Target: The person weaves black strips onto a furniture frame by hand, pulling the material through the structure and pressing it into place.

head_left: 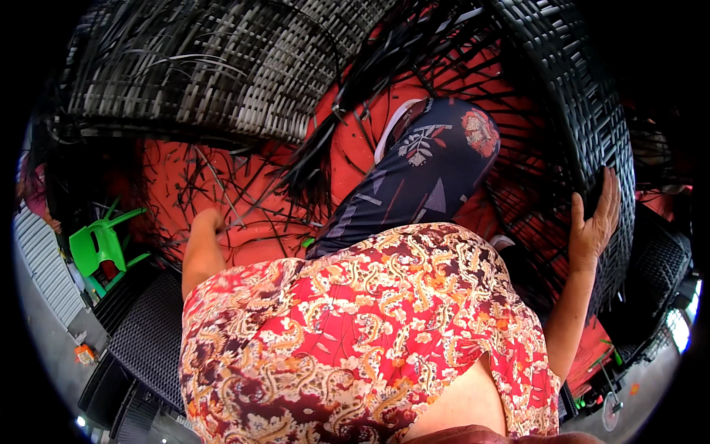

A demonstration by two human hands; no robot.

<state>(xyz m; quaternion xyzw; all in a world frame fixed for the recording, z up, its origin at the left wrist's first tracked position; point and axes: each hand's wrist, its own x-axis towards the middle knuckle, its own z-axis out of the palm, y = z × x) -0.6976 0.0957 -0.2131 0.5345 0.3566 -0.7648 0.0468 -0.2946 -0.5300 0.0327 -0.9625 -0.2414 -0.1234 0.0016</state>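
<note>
On the right, my right hand (596, 222) rests against a curved, black woven wicker panel (588, 96). Its fingers point up and the thumb stands apart from them. Loose, unwoven strips hang from that panel's inner side. My left hand (209, 220) is low over the red ground sheet (177, 166), among scattered black strip offcuts (255, 196); its fingers are turned away and hidden. A thick bundle of black strips (319, 144), tied at one point, lies between the panel and a second, grey-black wicker piece (214, 66) at the upper left.
My bent leg in dark patterned trousers (425, 174) reaches between the two wicker pieces. A green plastic chair (103, 248) is at the far left, beside dark woven furniture (151, 333). More black wicker (654, 270) stands at the far right.
</note>
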